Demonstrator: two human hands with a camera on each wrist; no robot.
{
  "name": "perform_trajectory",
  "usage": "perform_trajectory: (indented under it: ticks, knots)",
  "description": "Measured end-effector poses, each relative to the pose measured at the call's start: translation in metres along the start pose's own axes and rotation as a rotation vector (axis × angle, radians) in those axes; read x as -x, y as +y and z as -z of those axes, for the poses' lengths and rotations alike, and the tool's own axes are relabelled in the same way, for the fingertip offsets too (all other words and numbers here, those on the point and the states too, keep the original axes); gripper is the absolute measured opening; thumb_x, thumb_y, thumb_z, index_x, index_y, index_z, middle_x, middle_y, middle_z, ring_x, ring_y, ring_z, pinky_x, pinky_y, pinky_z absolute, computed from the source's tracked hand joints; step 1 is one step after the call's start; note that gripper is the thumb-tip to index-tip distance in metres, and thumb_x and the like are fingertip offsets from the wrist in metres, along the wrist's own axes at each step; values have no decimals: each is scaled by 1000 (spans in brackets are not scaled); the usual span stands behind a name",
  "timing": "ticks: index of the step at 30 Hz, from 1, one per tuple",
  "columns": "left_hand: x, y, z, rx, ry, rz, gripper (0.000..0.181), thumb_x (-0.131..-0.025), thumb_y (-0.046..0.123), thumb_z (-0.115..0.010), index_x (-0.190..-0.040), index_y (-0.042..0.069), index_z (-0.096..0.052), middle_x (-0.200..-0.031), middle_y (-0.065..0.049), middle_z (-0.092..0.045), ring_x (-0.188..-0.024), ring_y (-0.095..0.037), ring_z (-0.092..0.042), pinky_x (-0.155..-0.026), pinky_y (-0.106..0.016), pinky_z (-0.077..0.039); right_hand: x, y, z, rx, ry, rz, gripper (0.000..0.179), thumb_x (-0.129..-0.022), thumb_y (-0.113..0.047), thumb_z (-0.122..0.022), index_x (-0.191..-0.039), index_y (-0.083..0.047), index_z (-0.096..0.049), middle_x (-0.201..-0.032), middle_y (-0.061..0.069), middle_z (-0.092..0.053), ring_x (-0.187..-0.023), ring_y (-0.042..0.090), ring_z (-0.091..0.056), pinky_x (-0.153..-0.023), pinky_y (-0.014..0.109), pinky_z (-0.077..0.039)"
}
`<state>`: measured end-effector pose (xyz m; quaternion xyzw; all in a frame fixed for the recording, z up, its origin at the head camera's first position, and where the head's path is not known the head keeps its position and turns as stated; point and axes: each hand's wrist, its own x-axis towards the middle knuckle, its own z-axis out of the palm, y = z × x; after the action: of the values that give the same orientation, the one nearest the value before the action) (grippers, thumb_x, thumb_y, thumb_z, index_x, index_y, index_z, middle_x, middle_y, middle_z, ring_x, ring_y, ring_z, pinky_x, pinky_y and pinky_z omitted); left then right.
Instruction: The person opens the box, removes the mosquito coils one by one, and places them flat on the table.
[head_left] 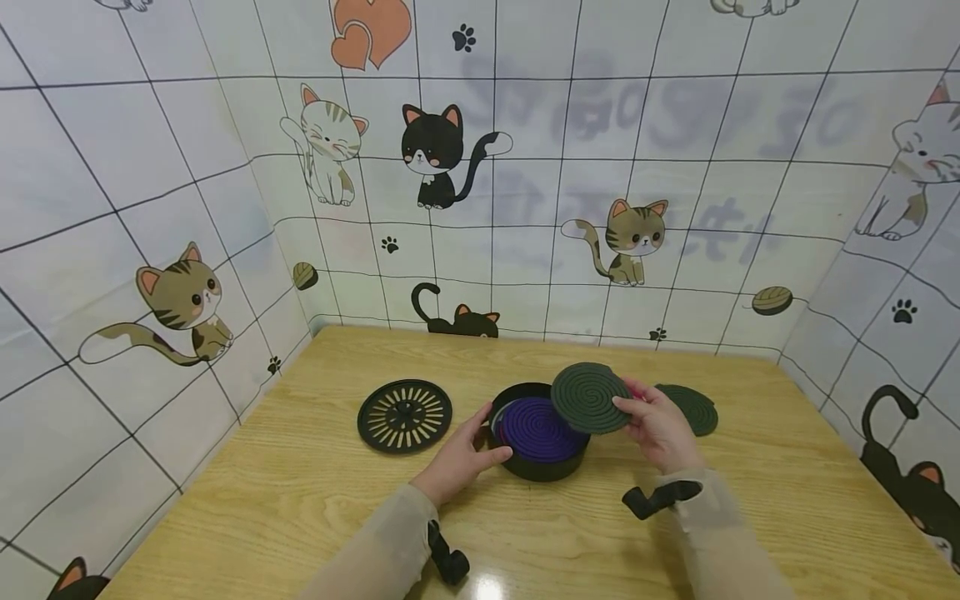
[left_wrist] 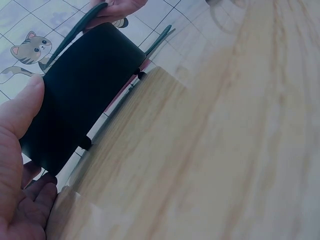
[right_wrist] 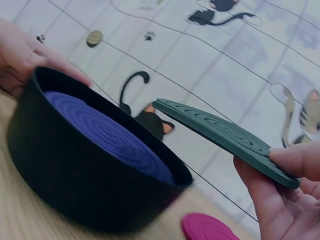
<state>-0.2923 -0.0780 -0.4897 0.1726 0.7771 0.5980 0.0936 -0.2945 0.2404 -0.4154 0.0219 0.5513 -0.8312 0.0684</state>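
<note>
My left hand (head_left: 459, 460) grips the left side of a round black tin (head_left: 538, 472), thumb in front and fingers round the far side. Inside the tin lies a purple mosquito coil (head_left: 543, 429), just below the rim; whatever is under it is hidden. Between thumb and fingers, my right hand (head_left: 663, 429) pinches a dark green mosquito coil (head_left: 589, 398) by its right edge. That coil is held tilted above the tin's right rim, clear of the purple one in the right wrist view (right_wrist: 220, 132).
A black slotted lid (head_left: 405, 410) lies left of the tin on the wooden table (head_left: 315, 500). Beyond my right hand rests another green coil (head_left: 693, 408), and a pink coil (right_wrist: 207, 227) shows right of the tin. A cat-patterned sheet (head_left: 525, 192) stands around the table's back and sides.
</note>
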Motion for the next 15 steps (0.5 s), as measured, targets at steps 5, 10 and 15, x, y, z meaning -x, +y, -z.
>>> perform_trajectory:
  ticks: [5, 10, 15]
  knots:
    - [1, 2, -1, 24, -13, -3, 89, -88, 37, -71, -155, 18, -17, -153, -12, -30, -138, -31, -33, -111, -46, -29, 4, -8, 27, -99, 53, 12, 31, -94, 2, -59, -119, -14, -53, -99, -2, -66, -88, 11, -68, -75, 25, -56]
    - [0, 2, -2, 39, -12, 12, 90, -87, 37, -72, -155, 18, -18, -153, -11, -32, -138, -29, -33, -112, -44, -29, 8, -11, 55, -216, 74, 29, 28, -94, 6, -55, -112, -16, -58, -99, -2, -67, -89, 12, -68, -76, 25, -56]
    - [2, 2, -3, 62, -14, 14, 91, -86, 37, -73, -155, 18, -18, -153, -11, -31, -139, -28, -33, -112, -43, -29, 11, -16, 79, -288, 120, 35, 30, -94, 8, -53, -112, -16, -51, -94, -1, -67, -84, 12, -68, -69, 25, -56]
